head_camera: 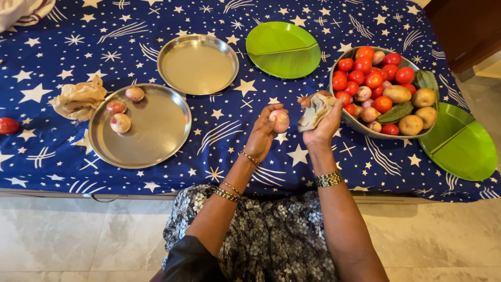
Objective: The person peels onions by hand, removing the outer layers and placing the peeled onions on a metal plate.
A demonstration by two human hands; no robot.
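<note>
My left hand (265,133) holds a small pinkish onion (280,118) above the blue star-patterned cloth (224,125). My right hand (322,122) grips a crumpled beige rag (313,110) just to the right of the onion, close to the steel bowl (360,125). That bowl is full of red tomatoes (365,73), potatoes (412,124), small onions and green cucumbers (397,112). A steel plate (151,136) at the left carries three onions (120,122).
An empty steel plate (198,64) and a green leaf-shaped plate (283,49) lie at the back. Another green plate (462,146) sits at the right edge. A crumpled cloth (78,98) lies left of the plates, and a lone tomato (8,125) at far left. Tiled floor below.
</note>
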